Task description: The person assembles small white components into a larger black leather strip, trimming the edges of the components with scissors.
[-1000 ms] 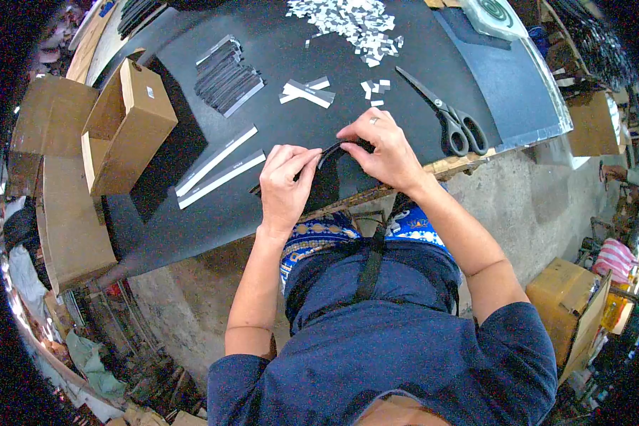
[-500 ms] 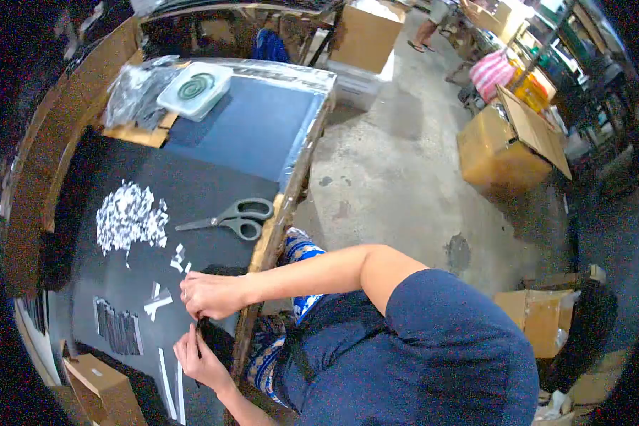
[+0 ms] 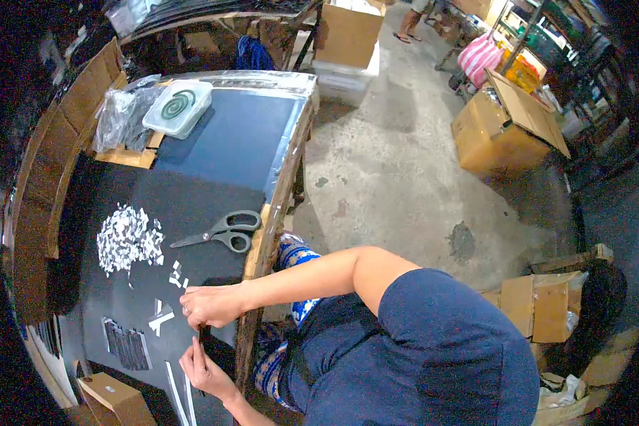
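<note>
At the table's near edge, my right hand (image 3: 211, 306) is closed, with its fingertips pinching a small dark strip (image 3: 204, 332). Just below it in the view, my left hand (image 3: 207, 370) holds the strip's lower end between thumb and finger. Beside the hands lie a few loose white strips (image 3: 161, 319). A row of dark strips (image 3: 126, 345) and two long white strips (image 3: 172, 389) are farther down. Grey-handled scissors (image 3: 224, 232) lie above my right hand, next to a pile of small white pieces (image 3: 129, 240).
A plastic tub with a green coil (image 3: 178, 108) and a clear plastic bag (image 3: 124, 117) sit at the table's far end. Cardboard boxes (image 3: 500, 138) stand on the floor. A person's feet (image 3: 407, 37) show at the top, near a pink striped bag (image 3: 480, 58).
The view has shifted a little, so the far end of the table and the boxes appear farther left. My hands are still close together at the dark strip, with slightly more of it visible between them.
</note>
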`<state>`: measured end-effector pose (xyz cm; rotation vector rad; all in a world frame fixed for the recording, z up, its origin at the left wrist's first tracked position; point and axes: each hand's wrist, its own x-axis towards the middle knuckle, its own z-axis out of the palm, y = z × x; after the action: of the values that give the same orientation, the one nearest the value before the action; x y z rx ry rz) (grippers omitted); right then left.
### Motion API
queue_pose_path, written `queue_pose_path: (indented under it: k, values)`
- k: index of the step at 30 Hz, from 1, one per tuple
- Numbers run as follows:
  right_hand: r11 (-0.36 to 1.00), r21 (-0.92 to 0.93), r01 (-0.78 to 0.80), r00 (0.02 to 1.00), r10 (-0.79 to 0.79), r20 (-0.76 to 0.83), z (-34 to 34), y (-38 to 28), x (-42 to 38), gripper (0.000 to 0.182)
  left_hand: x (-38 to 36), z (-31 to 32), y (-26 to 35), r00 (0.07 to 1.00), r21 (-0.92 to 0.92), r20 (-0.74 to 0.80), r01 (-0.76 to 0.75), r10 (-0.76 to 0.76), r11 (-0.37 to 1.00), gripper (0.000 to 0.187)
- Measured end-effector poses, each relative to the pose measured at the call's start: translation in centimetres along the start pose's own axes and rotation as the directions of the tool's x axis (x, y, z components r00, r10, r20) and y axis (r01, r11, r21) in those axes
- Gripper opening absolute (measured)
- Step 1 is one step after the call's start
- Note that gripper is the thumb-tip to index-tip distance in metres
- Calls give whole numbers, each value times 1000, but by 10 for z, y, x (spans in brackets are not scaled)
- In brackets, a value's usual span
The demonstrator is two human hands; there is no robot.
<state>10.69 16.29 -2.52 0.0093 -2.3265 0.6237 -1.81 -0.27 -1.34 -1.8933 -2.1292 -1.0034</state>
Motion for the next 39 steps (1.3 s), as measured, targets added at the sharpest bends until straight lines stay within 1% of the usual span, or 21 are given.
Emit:
queue_pose_path:
  k: [5, 7, 9, 11, 15, 17, 21, 23, 24, 26, 27, 29, 30, 32, 36, 38, 39]
  values:
    - [999, -34, 22, 999, -21, 25, -7, -3, -3, 6, -1, 0, -1, 999, -11, -5, -48, 48, 999, 34]
    - [1000, -6, 10, 1000, -10, -27, -7, -3, -7, 2, -2, -1, -2, 999, -2, 14, -35, 35, 999, 35]
    - [1000, -12, 13, 999, -13, -33, -6, -3, -8, 3, -3, 0, -4, 999, 2, 26, -21, 21, 1000, 35]
    - [1000, -17, -1, 999, 0, -39, -5, -2, -10, 6, -3, 2, -5, 999, -17, 0, -53, 53, 998, 37]
    - [1000, -31, 1, 999, -2, -33, -7, -3, -11, 9, -5, 4, -6, 999, -24, -17, -50, 50, 998, 37]
    - [999, -10, -34, 999, 34, -13, -6, -4, -13, 10, -4, 4, -2, 997, -18, -43, -60, 59, 998, 38]
    - [999, 34, -24, 999, 26, -39, -8, -4, -13, 11, -1, 0, -2, 997, -22, -16, -70, 70, 997, 37]
    - [990, 84, -110, 993, 106, 49, -13, -5, -12, 11, 0, -1, 1, 998, -74, -26, -54, 53, 996, 36]
    - [991, 82, -109, 993, 105, 49, -13, -5, -12, 11, 0, -1, 0, 998, -74, -28, -55, 54, 996, 36]
    - [998, -11, -57, 995, 56, -82, -12, -8, -13, 14, -1, 1, -2, 999, -59, -13, -31, 30, 998, 36]
    - [998, -14, -61, 995, 60, -81, -10, -8, -14, 14, -2, 1, -3, 999, -64, -11, -33, 32, 997, 36]
    - [994, -110, 27, 997, -35, -70, -7, -6, -16, 13, -2, 1, -3, 999, -29, -5, -33, 33, 999, 36]
    - [994, -110, 27, 997, -35, -71, -7, -5, -17, 13, -2, 1, -3, 999, -29, -5, -34, 33, 999, 36]
    - [984, -178, -2, 998, -10, -63, -7, -4, -18, 13, -2, 1, -3, 999, -14, -12, -50, 50, 999, 37]
    - [987, -161, 11, 999, -18, -42, -13, -7, -16, 12, 1, 0, -2, 998, -14, -19, -65, 65, 998, 36]
    - [999, -45, -20, 1000, 19, -24, -13, -7, -16, 12, 5, -4, -4, 999, -93, 11, -36, 38, 995, 35]
    - [997, 24, -69, 998, 68, 10, -16, -10, -14, 13, 8, -8, 0, 999, -82, 33, 16, -14, 996, 31]
